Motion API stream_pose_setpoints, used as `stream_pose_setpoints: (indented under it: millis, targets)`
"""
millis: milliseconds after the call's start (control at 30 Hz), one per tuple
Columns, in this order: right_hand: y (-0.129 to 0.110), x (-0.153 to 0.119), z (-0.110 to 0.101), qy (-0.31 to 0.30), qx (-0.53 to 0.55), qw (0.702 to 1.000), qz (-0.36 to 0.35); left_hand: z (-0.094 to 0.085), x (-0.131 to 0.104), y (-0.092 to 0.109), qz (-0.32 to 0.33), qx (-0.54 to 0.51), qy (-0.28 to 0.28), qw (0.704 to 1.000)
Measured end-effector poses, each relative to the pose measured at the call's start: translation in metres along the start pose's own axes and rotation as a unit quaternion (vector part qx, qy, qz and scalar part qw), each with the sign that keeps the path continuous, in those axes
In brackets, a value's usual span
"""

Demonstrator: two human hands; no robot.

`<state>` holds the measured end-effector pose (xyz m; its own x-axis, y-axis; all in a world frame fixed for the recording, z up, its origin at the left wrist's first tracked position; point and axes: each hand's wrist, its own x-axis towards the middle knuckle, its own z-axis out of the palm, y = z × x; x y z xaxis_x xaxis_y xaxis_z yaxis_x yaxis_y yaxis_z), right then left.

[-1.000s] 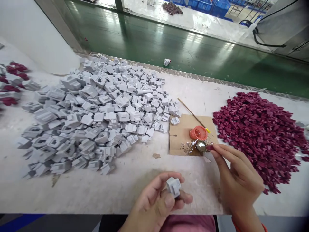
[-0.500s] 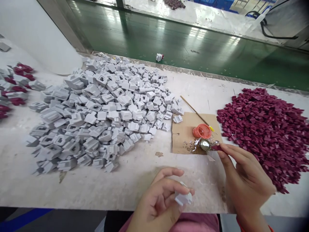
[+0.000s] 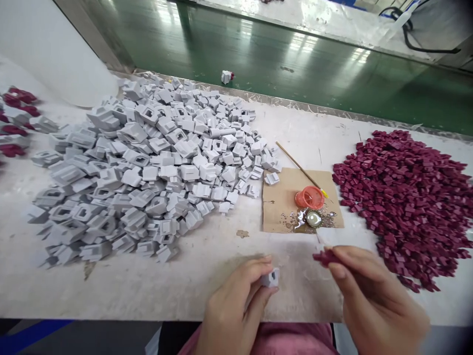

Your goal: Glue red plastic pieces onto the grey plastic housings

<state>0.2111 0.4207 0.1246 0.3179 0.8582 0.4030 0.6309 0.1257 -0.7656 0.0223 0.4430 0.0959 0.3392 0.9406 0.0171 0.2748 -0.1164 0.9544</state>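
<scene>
My left hand (image 3: pixel 240 301) grips a small grey plastic block (image 3: pixel 272 278) between thumb and fingers, its hollow opening facing right. My right hand (image 3: pixel 369 291) pinches a small maroon plastic piece (image 3: pixel 325 257) by one end, a short way to the right of the block and apart from it. Beyond the hands lies a square of brown cardboard (image 3: pixel 275 222), wet with clear liquid. On it stand a red cup (image 3: pixel 309 197) and a small round cap (image 3: pixel 314 218) filled with liquid. A thin stick (image 3: pixel 299 166) with a yellow tip leans across the cardboard's far edge.
A wide heap of grey blocks (image 3: pixel 148 172) covers the left of the table, a heap of maroon pieces (image 3: pixel 410 202) the right. Joined grey and maroon parts (image 3: pixel 16 123) lie far left. Behind runs a green conveyor belt (image 3: pixel 266 64) carrying one assembled part (image 3: pixel 226 77).
My right hand has drawn the maroon piece back from the liquid-filled cap towards me. In my left hand the grey block has turned, and the fingers have closed in around it.
</scene>
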Motion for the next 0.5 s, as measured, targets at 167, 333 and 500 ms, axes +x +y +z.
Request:
stream_pose_setpoints:
  millis: [167,333,500]
  targets:
    - [-0.009,-0.016,0.011,-0.091,0.064,0.994,0.002,-0.001,0.001,0.001,0.005,0.029,-0.01,1.0]
    - [-0.007,-0.019,0.013,-0.126,0.051,0.99,-0.04,-0.011,0.013,0.006,0.002,0.008,-0.038,0.999]
    - [-0.007,-0.015,0.014,-0.145,0.059,0.986,-0.062,-0.018,0.021,0.007,-0.023,-0.011,-0.083,0.996]
